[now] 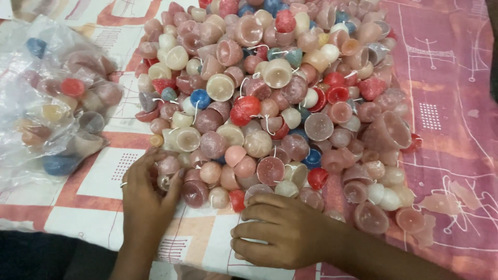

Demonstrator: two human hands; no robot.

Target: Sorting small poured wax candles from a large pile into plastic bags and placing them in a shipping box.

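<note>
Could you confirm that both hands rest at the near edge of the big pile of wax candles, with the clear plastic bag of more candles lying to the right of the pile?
Not quite: the clear plastic bag lies to the left of the pile of wax candles, not the right, as the head view shows. The left hand and right hand do rest at the pile's near edge.

Soft, even light; slight blur; faint shadows
</note>
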